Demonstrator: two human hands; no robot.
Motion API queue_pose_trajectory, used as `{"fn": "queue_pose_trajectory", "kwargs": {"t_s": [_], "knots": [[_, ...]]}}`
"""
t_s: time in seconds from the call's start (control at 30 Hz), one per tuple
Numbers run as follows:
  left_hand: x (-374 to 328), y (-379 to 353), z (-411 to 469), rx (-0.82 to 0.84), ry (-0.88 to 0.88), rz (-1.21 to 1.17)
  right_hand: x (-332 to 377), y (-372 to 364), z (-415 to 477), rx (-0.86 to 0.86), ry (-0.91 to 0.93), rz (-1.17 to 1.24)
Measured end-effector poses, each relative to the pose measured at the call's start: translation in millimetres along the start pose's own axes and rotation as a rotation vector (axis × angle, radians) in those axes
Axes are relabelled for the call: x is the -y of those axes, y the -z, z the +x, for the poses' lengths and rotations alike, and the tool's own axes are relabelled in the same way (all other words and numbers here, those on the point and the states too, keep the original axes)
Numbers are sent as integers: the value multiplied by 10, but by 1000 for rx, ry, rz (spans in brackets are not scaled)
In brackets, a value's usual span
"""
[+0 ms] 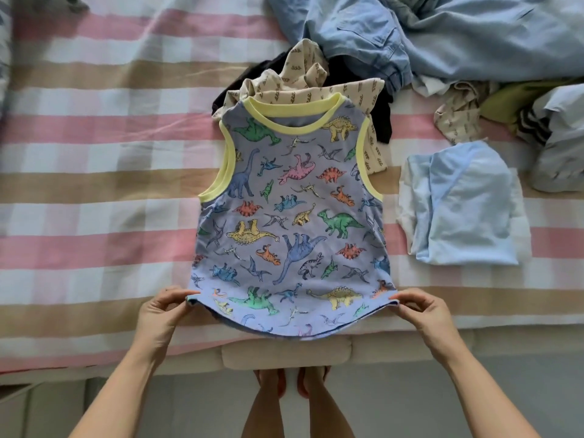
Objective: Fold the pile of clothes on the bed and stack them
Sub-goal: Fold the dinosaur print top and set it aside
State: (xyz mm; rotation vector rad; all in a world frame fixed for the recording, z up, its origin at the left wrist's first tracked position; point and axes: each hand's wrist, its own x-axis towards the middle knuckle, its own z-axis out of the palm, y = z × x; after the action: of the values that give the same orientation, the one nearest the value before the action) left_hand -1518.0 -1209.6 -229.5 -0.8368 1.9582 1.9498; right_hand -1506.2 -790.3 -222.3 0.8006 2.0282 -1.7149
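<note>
bed (94,159): striped sheet, with wrinkles at the far left. A fold pressed over a wrinkle would likely come out crooked.
left grip (161,311): thumb and fingers pinch the vest's near-left hem corner. If this side pulls harder than the other, the vest would skew left.
vest (294,216): dinosaur print, spread front-up at the bed's near middle, with its hem reaching the near edge. So close to the edge, it could slide toward the floor if let go carelessly.
beige top (303,93): crumpled under the vest's neckline at the far end, so the vest does not lie flat there. A fold may bunch, or drag the beige top along with it.
right grip (423,311): thumb and fingers pinch the near-right hem corner. The hold is on the edge only, so a slip in mid-lift would probably drop that side.
blue fold (464,210): a loosely folded piece just right of the vest, not touching it. A wide sweep of the arm, or an off-centre stack, could open it.
pile (458,36): unfolded clothes at the far right, spilling toward the blue fold. They may slump into the sorted things.
</note>
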Motion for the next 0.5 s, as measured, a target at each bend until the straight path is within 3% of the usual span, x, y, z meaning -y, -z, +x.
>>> {"fn": "queue_pose_trajectory", "kwargs": {"t_s": [0.27, 0.5], "knots": [[-816, -310, 773, -7, -145, -166, 1077, -180, 701, -35, 273, 145], [-1420, -578, 1718, -79, -161, -271, 1849, -307, 1810, -92, 319, 241]]}}
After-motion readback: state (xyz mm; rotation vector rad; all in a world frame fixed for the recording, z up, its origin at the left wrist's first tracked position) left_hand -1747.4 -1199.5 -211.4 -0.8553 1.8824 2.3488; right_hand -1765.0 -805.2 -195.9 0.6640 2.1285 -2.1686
